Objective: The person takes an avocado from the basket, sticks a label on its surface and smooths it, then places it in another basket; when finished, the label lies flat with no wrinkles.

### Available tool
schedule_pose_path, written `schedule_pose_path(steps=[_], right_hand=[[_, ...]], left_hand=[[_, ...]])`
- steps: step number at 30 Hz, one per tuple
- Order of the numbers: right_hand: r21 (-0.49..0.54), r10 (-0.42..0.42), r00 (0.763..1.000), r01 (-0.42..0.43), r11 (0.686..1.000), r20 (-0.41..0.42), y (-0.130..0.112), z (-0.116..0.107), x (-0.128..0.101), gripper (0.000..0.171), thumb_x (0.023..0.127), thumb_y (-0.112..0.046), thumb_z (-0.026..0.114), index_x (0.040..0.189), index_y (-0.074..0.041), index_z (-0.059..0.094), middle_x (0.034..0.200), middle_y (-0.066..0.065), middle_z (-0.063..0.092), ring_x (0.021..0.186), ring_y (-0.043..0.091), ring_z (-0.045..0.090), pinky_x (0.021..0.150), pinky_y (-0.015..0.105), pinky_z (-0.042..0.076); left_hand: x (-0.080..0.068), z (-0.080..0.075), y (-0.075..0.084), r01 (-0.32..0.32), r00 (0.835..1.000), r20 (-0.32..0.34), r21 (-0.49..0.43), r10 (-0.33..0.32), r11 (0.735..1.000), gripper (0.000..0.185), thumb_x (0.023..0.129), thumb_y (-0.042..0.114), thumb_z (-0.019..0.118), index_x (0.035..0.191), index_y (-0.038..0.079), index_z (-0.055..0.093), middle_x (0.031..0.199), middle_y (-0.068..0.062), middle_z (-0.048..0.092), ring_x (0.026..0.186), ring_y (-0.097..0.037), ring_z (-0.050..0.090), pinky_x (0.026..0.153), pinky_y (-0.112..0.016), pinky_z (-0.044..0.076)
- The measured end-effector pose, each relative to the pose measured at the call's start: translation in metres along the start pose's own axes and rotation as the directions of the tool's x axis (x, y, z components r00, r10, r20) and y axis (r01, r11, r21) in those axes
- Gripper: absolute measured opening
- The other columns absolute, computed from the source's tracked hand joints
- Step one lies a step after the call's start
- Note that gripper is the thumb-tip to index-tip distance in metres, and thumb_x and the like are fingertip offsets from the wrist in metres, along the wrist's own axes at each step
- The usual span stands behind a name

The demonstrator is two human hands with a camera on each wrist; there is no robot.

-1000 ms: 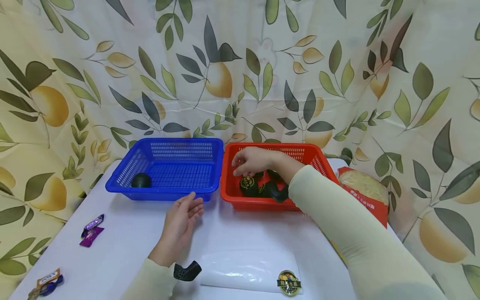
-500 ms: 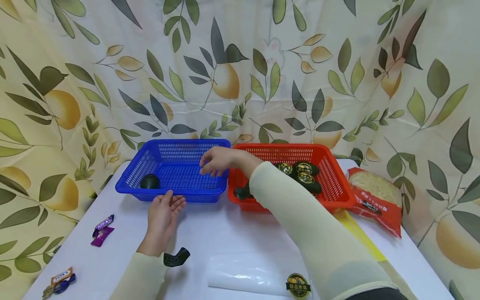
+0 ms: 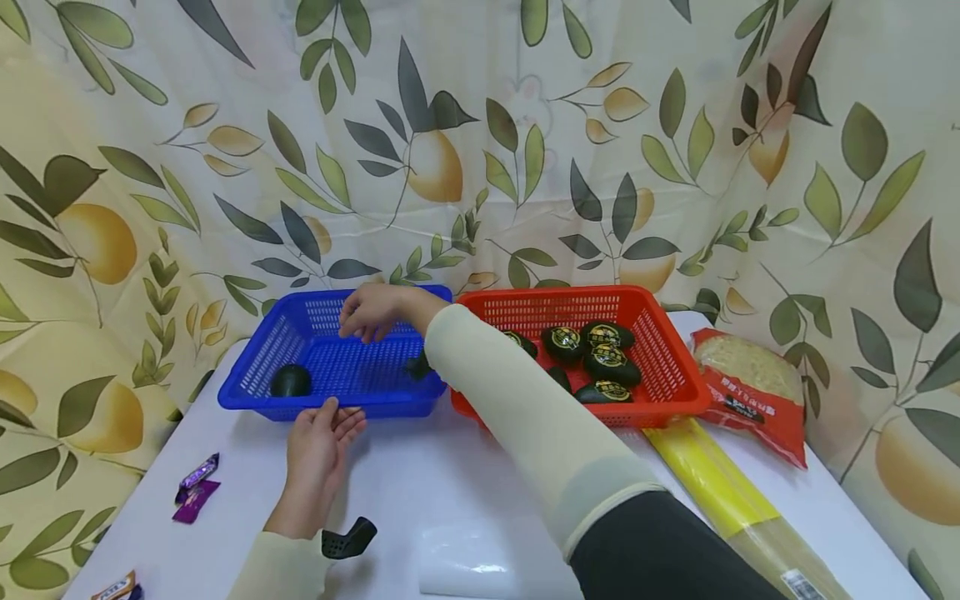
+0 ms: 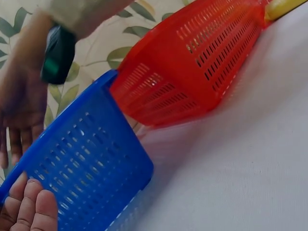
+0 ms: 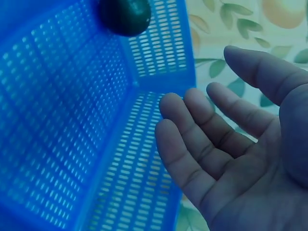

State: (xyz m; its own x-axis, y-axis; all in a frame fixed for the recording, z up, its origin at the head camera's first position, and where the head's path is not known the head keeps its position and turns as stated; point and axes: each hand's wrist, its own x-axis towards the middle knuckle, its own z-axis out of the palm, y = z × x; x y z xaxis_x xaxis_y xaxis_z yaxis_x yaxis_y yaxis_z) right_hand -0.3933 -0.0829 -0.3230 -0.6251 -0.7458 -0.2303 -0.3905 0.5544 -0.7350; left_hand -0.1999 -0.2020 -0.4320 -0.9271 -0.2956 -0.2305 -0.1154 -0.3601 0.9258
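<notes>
My right hand (image 3: 381, 311) hovers above the blue basket (image 3: 330, 412), with loosely bent fingers and nothing in its palm in the right wrist view. Inside that basket, at the front left corner, sits one dark green avocado (image 3: 290, 381), seen also as a shiny avocado (image 5: 126, 17) near my right hand. My left hand (image 3: 318, 450) is at the basket's front rim, fingers nearly straight. Whether its fingertips touch the rim cannot be made out. To the right, the red basket (image 3: 660, 410) contains several dark avocados (image 3: 611, 364) bearing black-and-gold labels; my right sleeve covers its front left part.
Right of the red basket lie a red-and-clear food bag (image 3: 750, 396) and a long yellow-topped packet (image 3: 720, 487). Wrapped candies (image 3: 197, 490) lie at the left, with an orange-wrapped candy (image 3: 116, 587) nearer. A clear plastic bag (image 3: 468, 562) lies in front. A patterned curtain (image 3: 525, 167) hangs behind.
My right hand has travelled left from over the red basket to over the blue one, uncovering the labelled avocados. My left hand has shifted a little left along the blue basket's front.
</notes>
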Motion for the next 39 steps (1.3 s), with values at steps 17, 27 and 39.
schedule_pose_path(steps=[17, 27, 39], right_hand=[[-0.417, -0.064, 0.995, 0.091, 0.904, 0.079, -0.006, 0.064, 0.090, 0.061, 0.095, -0.027, 0.077, 0.151, -0.027, 0.054, 0.150, 0.002, 0.058, 0.134, 0.013, 0.055, 0.107, 0.024, 0.048], [-0.503, 0.039, 0.974, 0.081, 0.861, 0.225, -0.020, 0.082, 0.112, 0.069, 0.094, -0.022, 0.078, 0.152, -0.046, 0.049, 0.149, -0.008, 0.053, 0.124, 0.010, 0.051, 0.096, 0.021, 0.045], [-0.474, 0.182, 0.953, -0.047, 0.879, 0.243, -0.014, 0.083, 0.111, 0.068, 0.088, -0.037, 0.084, 0.149, -0.032, 0.055, 0.151, -0.010, 0.053, 0.132, 0.011, 0.054, 0.104, 0.030, 0.053]], left_hand=[[0.002, -0.006, -0.005, -0.027, 0.999, 0.021, -0.030, 0.027, 0.999, 0.015, 0.113, 0.022, 0.042, 0.110, 0.008, 0.040, 0.090, -0.002, 0.068, 0.091, -0.016, 0.074, 0.087, -0.030, 0.062], [0.000, -0.003, -0.005, -0.047, 0.997, 0.054, -0.068, 0.050, 0.997, 0.015, 0.113, 0.020, 0.042, 0.111, 0.006, 0.039, 0.090, -0.004, 0.069, 0.087, -0.016, 0.073, 0.084, -0.029, 0.062], [0.003, -0.004, -0.006, -0.047, 0.997, 0.050, -0.084, 0.052, 0.995, 0.014, 0.113, 0.018, 0.043, 0.109, 0.004, 0.041, 0.088, -0.003, 0.070, 0.084, -0.015, 0.074, 0.083, -0.030, 0.062]])
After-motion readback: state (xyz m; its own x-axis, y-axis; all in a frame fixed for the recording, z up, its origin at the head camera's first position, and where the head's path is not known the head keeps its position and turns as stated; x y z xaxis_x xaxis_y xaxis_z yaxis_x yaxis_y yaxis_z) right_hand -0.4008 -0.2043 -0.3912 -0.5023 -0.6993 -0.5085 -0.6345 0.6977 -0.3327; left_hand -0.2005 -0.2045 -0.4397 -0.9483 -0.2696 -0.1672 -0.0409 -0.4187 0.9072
